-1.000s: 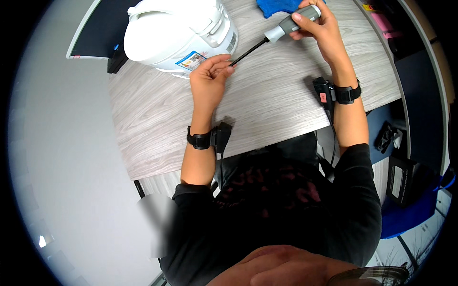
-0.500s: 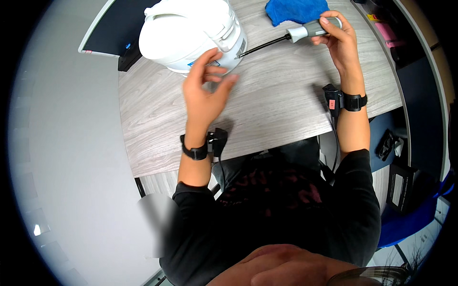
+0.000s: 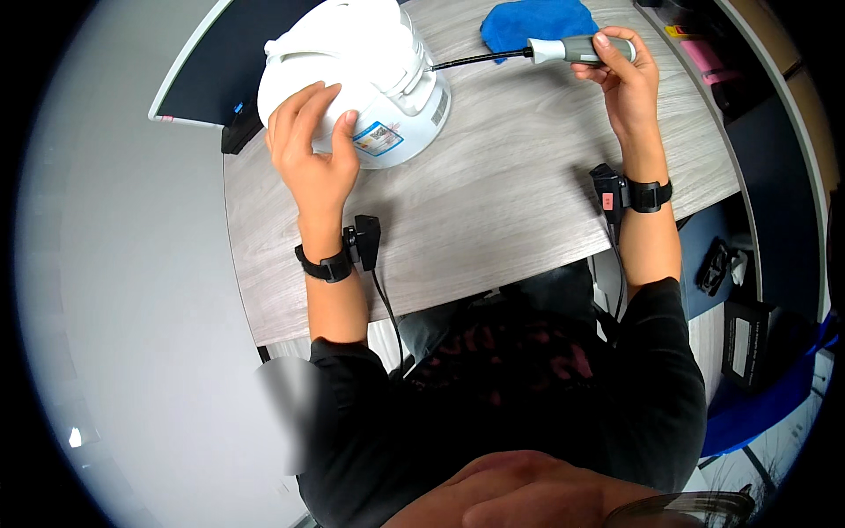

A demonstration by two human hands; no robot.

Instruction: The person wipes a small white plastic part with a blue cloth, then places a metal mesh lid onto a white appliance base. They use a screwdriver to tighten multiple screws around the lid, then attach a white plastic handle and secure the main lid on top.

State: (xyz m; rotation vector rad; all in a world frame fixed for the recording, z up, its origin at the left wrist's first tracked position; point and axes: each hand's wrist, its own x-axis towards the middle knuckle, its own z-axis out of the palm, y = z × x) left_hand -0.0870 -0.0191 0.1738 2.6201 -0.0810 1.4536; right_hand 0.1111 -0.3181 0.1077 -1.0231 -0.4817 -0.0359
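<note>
A white, rounded appliance (image 3: pixel 356 66) with a carry handle and a blue-edged label stands at the far left of the table; it looks like a rice cooker. My left hand (image 3: pixel 312 163) is open against its near left side, fingers spread over the rim and thumb near the label. In my right hand (image 3: pixel 629 84) is a screwdriver (image 3: pixel 550 51), its grey and white handle pinched between thumb and fingers. The long dark shaft points left, and its tip meets or nearly meets the appliance's right side by the latch-like part; contact is hard to tell.
Behind the screwdriver lies a blue cloth (image 3: pixel 532 19) on the wood-grain table (image 3: pixel 493 185). A dark panel with a pale frame (image 3: pixel 198 66) stands at the far left. Shelving with a pink item (image 3: pixel 701 58) runs along the right. Each wrist wears a black strapped device with a cable.
My left hand has moved left onto the appliance's near side, uncovering the label. The screwdriver has swung nearly level, its tip going up the appliance's side. The appliance appears slightly turned.
</note>
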